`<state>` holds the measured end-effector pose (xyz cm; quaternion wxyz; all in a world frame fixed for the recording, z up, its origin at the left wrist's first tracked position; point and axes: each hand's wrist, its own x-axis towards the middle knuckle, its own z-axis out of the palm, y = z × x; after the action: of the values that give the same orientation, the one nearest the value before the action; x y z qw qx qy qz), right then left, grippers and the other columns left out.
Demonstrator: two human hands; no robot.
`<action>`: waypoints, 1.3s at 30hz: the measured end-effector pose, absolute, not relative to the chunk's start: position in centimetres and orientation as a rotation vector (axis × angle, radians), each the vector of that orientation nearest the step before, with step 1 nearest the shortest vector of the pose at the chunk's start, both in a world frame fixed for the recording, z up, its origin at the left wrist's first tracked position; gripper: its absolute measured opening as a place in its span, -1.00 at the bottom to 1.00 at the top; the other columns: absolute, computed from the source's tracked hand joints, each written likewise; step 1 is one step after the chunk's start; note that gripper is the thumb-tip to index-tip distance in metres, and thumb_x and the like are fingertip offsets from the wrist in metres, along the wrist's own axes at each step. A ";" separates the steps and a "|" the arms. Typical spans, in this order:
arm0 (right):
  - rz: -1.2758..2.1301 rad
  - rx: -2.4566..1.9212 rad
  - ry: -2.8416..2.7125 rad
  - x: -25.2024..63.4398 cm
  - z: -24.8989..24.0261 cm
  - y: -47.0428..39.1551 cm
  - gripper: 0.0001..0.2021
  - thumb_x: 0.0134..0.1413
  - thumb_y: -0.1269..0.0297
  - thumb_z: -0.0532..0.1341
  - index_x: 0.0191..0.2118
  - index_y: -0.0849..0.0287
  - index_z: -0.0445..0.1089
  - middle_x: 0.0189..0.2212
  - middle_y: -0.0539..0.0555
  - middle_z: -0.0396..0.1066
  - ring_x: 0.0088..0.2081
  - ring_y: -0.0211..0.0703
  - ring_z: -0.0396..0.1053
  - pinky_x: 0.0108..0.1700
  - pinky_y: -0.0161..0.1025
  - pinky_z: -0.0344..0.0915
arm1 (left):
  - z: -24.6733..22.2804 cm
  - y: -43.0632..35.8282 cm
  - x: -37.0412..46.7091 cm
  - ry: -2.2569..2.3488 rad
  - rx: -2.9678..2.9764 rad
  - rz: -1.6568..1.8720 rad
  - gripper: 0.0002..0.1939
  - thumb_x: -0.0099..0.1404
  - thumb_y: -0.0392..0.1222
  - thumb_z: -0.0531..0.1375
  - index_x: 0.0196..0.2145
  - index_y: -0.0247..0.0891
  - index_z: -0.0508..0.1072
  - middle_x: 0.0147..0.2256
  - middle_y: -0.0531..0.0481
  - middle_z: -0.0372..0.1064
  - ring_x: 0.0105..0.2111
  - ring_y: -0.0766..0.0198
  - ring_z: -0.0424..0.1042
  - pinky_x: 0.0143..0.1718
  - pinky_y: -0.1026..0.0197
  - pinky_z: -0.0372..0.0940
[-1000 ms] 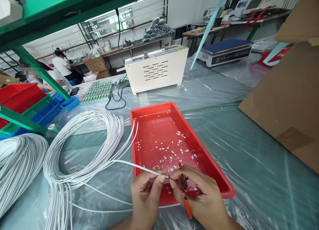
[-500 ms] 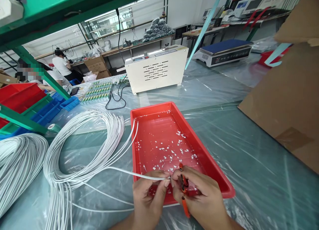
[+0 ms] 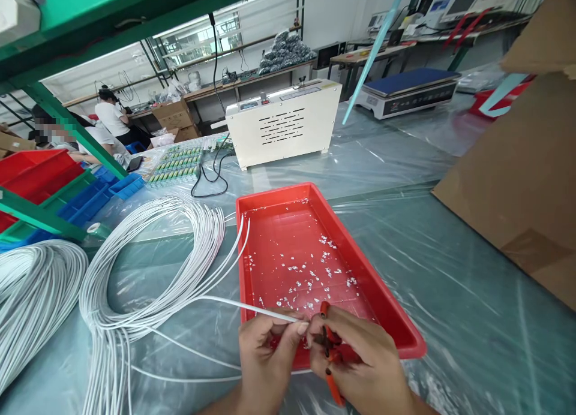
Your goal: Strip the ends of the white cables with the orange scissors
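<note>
Pinching cable (image 3: 265, 311) with left hand (image 3: 270, 352), cradling pliers (image 3: 333, 388) in half-curled right hand (image 3: 371, 355), over red tray (image 3: 279, 235), likely to catch scraps (image 3: 351, 281)

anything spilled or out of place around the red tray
Loose white scraps litter the floor of the red tray, which looks messy, but I see none spilled past its rim. Nothing else stands out.

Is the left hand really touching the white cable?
Touching. The head view shows the left hand pinching the white cable near its end, with the thumb pressed against it.
</note>
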<state>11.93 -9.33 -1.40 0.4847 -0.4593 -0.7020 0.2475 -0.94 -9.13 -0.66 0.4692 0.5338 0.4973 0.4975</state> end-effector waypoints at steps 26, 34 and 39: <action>0.625 -1.101 -1.632 13.3 -0.9 -8.4 -0.78 -0.15 0.60 0.12 -0.38 0.15 0.34 -0.61 -0.07 0.25 -0.60 -0.32 0.21 -0.53 -0.40 0.19 | 0.2 -8.0 -0.8 1.170 1.028 1.123 -0.84 0.13 -0.22 0.20 -0.55 -0.32 0.39 -0.62 0.04 0.45 -0.57 0.34 0.43 -0.44 0.36 0.29; 0.640 -1.027 -1.687 13.0 -0.8 -8.4 -0.81 -0.22 0.61 0.10 -0.48 0.19 0.34 -0.65 -0.05 0.26 -0.62 -0.31 0.22 -0.57 -0.40 0.16 | -0.3 -8.4 -1.0 1.177 1.165 1.156 -0.87 0.15 -0.25 0.18 -0.52 -0.30 0.42 -0.54 0.02 0.48 -0.52 0.32 0.44 -0.41 0.33 0.33; 0.578 -1.005 -1.731 12.9 -0.7 -8.4 -0.80 -0.22 0.62 0.08 -0.49 0.19 0.33 -0.64 -0.03 0.30 -0.61 -0.31 0.22 -0.56 -0.41 0.16 | -0.3 -8.5 -1.1 1.228 1.300 1.143 -0.87 0.17 -0.27 0.16 -0.52 -0.29 0.41 -0.53 0.03 0.47 -0.51 0.31 0.44 -0.43 0.33 0.31</action>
<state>12.94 -8.41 -0.74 0.5047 -0.4165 -0.7173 0.2394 -1.10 -8.52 -0.30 0.4878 0.5347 0.5050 0.4703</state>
